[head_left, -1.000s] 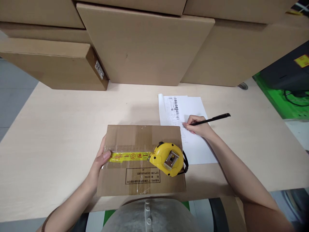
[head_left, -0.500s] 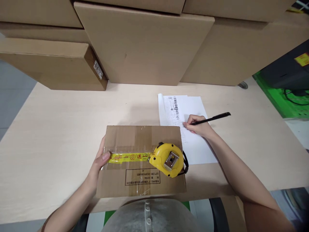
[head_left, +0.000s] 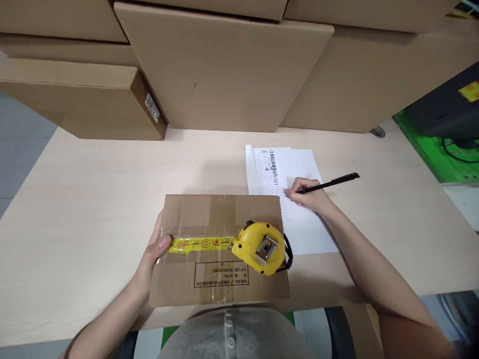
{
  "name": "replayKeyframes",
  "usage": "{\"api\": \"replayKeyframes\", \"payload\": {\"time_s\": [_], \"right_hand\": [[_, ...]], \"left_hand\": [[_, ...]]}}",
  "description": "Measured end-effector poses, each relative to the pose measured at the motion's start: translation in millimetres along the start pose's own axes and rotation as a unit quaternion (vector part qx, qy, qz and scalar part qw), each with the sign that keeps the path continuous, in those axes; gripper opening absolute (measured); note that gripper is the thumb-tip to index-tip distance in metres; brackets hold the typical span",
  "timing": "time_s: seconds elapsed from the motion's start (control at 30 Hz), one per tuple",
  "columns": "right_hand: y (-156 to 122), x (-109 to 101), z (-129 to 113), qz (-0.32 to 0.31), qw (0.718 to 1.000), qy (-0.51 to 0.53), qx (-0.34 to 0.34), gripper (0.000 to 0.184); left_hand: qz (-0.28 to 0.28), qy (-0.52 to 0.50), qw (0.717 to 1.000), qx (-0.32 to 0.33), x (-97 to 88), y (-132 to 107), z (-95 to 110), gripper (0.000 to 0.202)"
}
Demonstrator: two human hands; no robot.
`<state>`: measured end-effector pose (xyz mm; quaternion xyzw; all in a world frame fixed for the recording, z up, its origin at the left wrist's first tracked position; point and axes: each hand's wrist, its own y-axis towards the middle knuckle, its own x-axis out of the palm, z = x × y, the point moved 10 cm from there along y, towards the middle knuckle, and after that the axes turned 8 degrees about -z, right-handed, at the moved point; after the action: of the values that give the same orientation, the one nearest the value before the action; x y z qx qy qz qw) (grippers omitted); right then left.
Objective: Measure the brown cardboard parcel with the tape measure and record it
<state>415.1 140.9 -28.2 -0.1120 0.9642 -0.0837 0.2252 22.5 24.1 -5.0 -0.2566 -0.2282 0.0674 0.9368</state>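
Observation:
My left hand (head_left: pixel 154 250) grips the left side of a taped cardboard box (head_left: pixel 183 214), thumb on its top. Under the thumb starts a yellow strip (head_left: pixel 200 243) printed with red characters and a smiley; it runs across to a yellow tape measure (head_left: pixel 243 248). That tape measure lies on the box's right half, its metal clip facing up and its black strap hanging over the edge. My right hand (head_left: pixel 309 195) is closed round a black pen (head_left: pixel 337 181) and rests on white paper sheets (head_left: pixel 310 234) with handwriting. The pen's tip is hidden by the fingers.
Large cardboard boxes (head_left: pixel 224 75) stand along the back of the pale table (head_left: pixel 86 199). A flatter labelled box (head_left: pixel 105 109) is at the back left. On the right sit a green surface (head_left: pixel 422 149) and a dark case (head_left: pixel 434 114) with a black cable.

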Motion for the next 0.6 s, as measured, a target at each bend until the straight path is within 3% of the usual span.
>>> {"api": "replayKeyframes", "payload": {"time_s": [0.6], "right_hand": [[0.8, -3.6, 0.6, 0.016, 0.999, -0.032, -0.005, 0.037]], "left_hand": [[-0.014, 0.015, 1.0, -0.009, 3.6, 0.0, 0.1, 0.049]]}}
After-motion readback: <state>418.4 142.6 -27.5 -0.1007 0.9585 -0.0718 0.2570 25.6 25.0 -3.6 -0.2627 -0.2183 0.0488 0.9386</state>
